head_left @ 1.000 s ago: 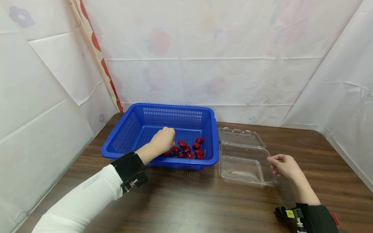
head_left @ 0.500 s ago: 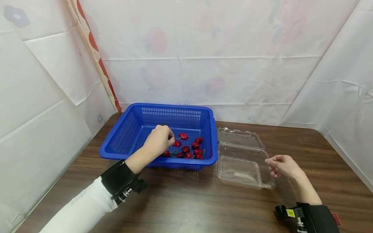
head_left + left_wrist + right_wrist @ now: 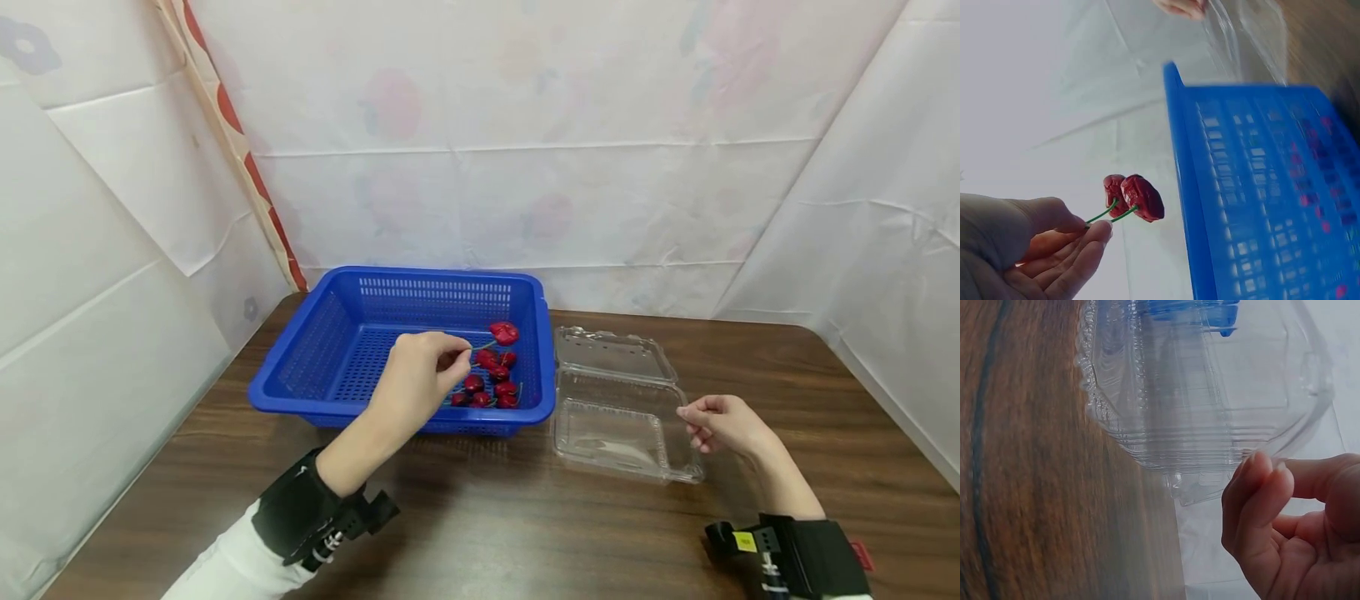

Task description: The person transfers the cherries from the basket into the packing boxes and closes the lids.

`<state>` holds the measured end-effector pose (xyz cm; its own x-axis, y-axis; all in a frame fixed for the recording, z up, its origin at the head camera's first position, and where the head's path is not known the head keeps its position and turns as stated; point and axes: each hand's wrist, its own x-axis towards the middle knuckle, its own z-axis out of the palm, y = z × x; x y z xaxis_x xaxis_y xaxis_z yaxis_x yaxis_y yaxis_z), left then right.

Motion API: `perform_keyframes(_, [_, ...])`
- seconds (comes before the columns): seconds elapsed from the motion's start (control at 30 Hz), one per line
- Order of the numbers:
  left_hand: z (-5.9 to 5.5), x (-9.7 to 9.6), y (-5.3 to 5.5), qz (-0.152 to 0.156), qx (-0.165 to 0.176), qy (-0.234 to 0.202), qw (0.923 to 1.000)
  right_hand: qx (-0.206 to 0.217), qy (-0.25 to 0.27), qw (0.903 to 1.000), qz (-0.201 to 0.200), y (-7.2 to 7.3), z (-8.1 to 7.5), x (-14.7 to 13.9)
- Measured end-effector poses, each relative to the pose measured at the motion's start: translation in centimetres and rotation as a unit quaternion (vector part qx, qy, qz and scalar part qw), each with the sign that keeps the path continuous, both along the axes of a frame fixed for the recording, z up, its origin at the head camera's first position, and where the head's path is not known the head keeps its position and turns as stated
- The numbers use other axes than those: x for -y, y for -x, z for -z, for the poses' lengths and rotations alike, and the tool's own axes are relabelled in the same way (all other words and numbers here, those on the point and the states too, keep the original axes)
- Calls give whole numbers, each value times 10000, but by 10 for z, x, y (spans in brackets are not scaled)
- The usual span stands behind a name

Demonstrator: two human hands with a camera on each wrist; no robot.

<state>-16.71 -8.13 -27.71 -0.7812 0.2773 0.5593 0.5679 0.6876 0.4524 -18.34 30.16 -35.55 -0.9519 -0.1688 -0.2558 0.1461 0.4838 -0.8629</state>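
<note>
Between thumb and fingertips, my left hand (image 3: pixel 416 379) pinches the green stems of a pair of red cherries (image 3: pixel 1142 197). The pair (image 3: pixel 504 333) hangs over the right part of the blue perforated basket (image 3: pixel 300 400), above several more cherries (image 3: pixel 480 400) at its front right. In the left wrist view the fruit is beside the basket's rim (image 3: pixel 1188 187). My right hand (image 3: pixel 723 429) pinches the right rim of a clear plastic clamshell box (image 3: pixel 615 433), which lies with its lid (image 3: pixel 615 354) folded back. Thumb and fingertips meet at that rim in the right wrist view.
The basket stands left of the clamshell, their sides nearly touching, on a dark wooden table (image 3: pixel 480 525). White patterned sheets (image 3: pixel 480 142) hang behind and at both sides. Each wrist wears a black camera strap (image 3: pixel 300 508).
My left hand has lifted the cherry pair out of the pile by the stems and moved right. The right hand keeps its hold on the clamshell rim. The head view has shifted slightly.
</note>
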Motion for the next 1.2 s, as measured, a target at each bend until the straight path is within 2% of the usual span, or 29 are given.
perform_keyframes(0.17, [5,-13,-10,305,-452,-272,9981,64,43,10000,-22,1,-1,0])
perform_keyframes(0.37, [14,-31,-18,739,-618,-631,9933,81,-18,10000,-5,1,-1,1])
perform_keyframes(0.73, [26,-63,-24,977,-595,-590,9917,43,70,10000,-47,0,-1,2])
perform_keyframes(1.2, [41,-96,-26,1224,-214,-250,9919,28,108,9999,-79,0,0,2])
